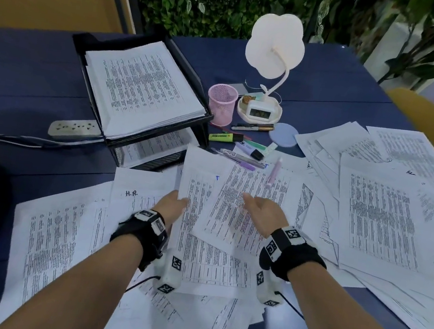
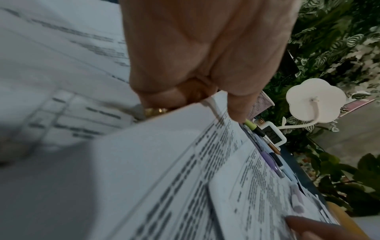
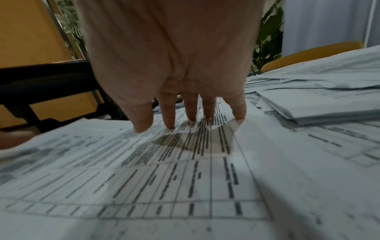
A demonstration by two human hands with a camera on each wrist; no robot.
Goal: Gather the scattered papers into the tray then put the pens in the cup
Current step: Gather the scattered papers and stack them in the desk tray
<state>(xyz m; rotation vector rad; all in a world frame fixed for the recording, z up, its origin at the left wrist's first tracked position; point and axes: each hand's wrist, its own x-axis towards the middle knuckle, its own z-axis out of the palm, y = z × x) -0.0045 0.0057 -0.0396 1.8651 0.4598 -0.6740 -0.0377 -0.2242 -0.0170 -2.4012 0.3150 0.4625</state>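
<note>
Printed paper sheets lie scattered over the blue table, with a thick spread on the right (image 1: 384,215) and more on the left (image 1: 56,225). My left hand (image 1: 177,200) pinches the left edge of one sheet (image 2: 164,162), thumb on top and fingers curled beneath. My right hand (image 1: 256,204) lies flat with straight fingers (image 3: 170,120) pressing on an overlapping sheet (image 3: 164,170). A black two-tier tray (image 1: 82,39) at the back left holds a paper stack. The pink mesh cup (image 1: 221,103) stands beside it. Pens and highlighters (image 1: 241,159) lie in front of the cup, and a pink pen (image 1: 274,172) rests on the papers.
A white flower-shaped lamp (image 1: 276,44) with a small clock (image 1: 262,112) stands behind the pens, next to a round lilac coaster (image 1: 282,134). A power strip (image 1: 76,127) with its cable lies left of the tray. A yellow chair (image 1: 433,122) stands at the right.
</note>
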